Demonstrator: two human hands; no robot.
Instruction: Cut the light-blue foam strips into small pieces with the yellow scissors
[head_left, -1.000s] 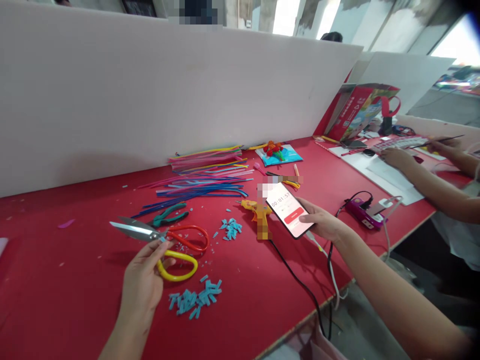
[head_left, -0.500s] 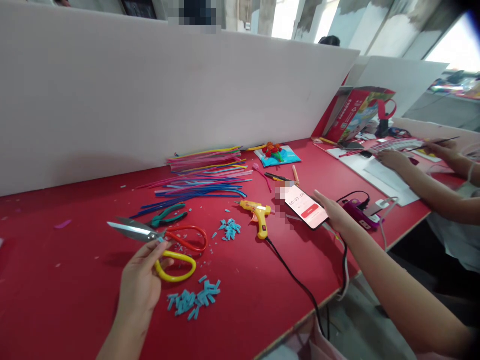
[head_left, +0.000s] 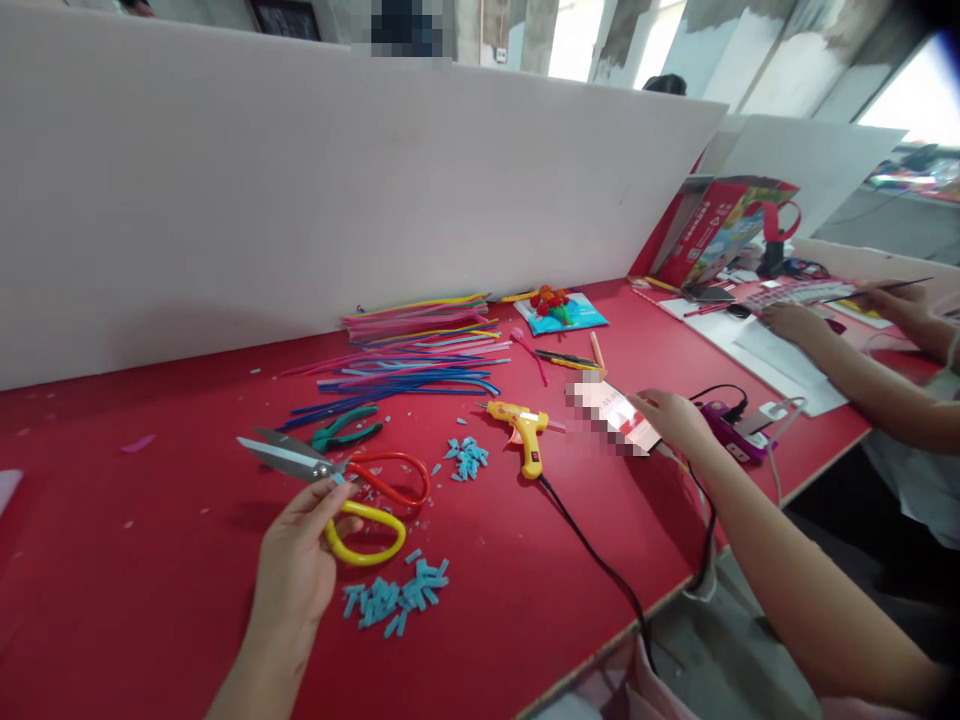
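Note:
My left hand (head_left: 300, 555) pinches a small blue piece between thumb and fingertip, right beside the scissors (head_left: 341, 475) with one red and one yellow handle that lie on the red table (head_left: 150, 560). My right hand (head_left: 675, 420) rests on a phone (head_left: 619, 415) lying flat on the table, fingers curled over its right edge. A yellow glue gun (head_left: 525, 435) with a black cord lies between the hands. Cut blue bits (head_left: 397, 595) lie in a heap below the scissors, a smaller heap of blue bits (head_left: 466, 458) beside the glue gun.
Coloured pipe cleaners (head_left: 412, 350) lie along the white partition (head_left: 300, 180), green pliers (head_left: 345, 428) below them. A purple power strip (head_left: 731, 428) sits right of the phone. Another person's hands (head_left: 795, 320) work on papers at the right, near a red box (head_left: 712, 235).
My right hand has lowered the phone from a raised, tilted hold down flat onto the table, further right. My left hand stays by the scissors.

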